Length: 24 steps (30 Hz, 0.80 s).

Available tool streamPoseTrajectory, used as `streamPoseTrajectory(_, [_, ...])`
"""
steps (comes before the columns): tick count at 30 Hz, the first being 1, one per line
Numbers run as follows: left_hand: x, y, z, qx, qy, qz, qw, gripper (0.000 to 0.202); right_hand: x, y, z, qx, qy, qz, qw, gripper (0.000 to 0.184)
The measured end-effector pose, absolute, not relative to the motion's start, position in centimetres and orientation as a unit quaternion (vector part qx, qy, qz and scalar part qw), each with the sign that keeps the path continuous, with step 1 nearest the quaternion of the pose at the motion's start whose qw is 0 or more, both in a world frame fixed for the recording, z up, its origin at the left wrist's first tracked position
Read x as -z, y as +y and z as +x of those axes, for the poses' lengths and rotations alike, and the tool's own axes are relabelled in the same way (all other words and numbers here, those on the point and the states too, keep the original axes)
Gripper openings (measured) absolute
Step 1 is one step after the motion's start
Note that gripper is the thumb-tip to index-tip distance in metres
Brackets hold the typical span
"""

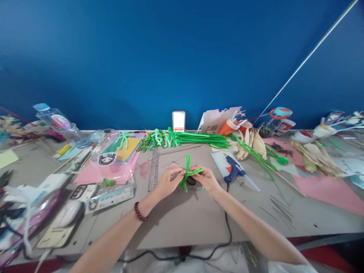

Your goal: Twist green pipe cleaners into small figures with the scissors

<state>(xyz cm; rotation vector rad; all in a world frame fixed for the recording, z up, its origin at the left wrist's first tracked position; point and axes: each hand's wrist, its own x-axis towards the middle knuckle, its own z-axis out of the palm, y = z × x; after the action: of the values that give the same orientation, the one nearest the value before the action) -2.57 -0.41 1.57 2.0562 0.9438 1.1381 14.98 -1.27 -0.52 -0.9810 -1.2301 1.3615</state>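
Fingers (176,173) of left hand (167,182) and right hand (208,181) pinch opposite sides of green pipe cleaners (187,166), seemingly steadying them, just left of the glue gun (233,169).

The green pipe cleaners (188,172) looked fuzzy and matt. The ruler (154,168) was dull, brushed metal. The blue glue gun (233,169) was smooth, faintly glossy plastic, and the water bottle (58,122) clear, shiny plastic. The pink paper (327,187) was matt, the grey tabletop (182,220) matt and scuffed. The dark red bracelet (140,212) had glossy beads.
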Motion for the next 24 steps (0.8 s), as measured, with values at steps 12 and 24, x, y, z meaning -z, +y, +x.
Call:
streamPoseTrajectory(12, [-0.9, -0.2, -2.7, -0.428, 0.367, 0.76, 0.324, 0.015, -0.2, -1.1, 15.1, -0.582, -0.482, -0.423, 0.5, 0.024])
streamPoseTrajectory(24, [-1.4, -0.3, -2.8, -0.401, 0.349, 0.783, 0.324, 0.015, -0.9, -0.4, 16.5, -0.726, -0.423, -0.394, 0.373, 0.025])
